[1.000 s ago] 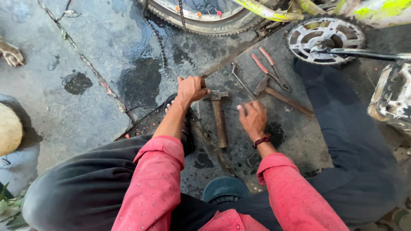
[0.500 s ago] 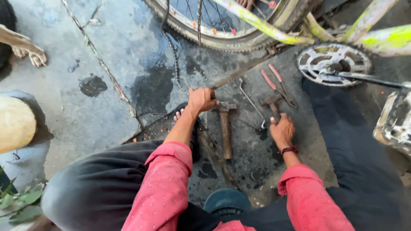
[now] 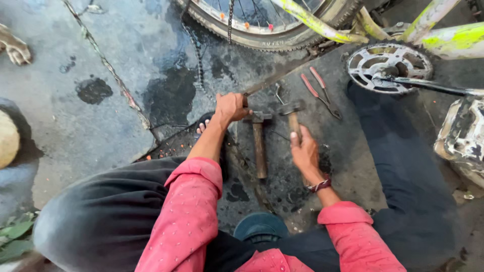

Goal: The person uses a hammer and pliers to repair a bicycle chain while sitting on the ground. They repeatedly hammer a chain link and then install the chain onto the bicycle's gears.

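I squat on a greasy concrete floor. My left hand [image 3: 230, 107] is closed around the near end of a thin dark metal rod [image 3: 257, 89] that slants up to the right. My right hand [image 3: 305, 152] grips the wooden handle of a hammer [image 3: 291, 110], whose steel head points away from me. A second wooden-handled hammer [image 3: 258, 141] lies flat on the floor between my hands, untouched. Red-handled pliers [image 3: 318, 89] lie just beyond the held hammer.
A bicycle wheel [image 3: 262, 25] with a yellow-green frame [image 3: 322, 25] stands at the top. A chainring with crank arm [image 3: 388, 65] lies at the upper right. A loose chain [image 3: 196, 50] trails over the floor. A white dented object [image 3: 464, 138] sits at the right edge.
My right hand has moved from the floor near the tools onto a hammer's handle and taken hold of it. My left hand stayed on the rod. The view shifted downward.
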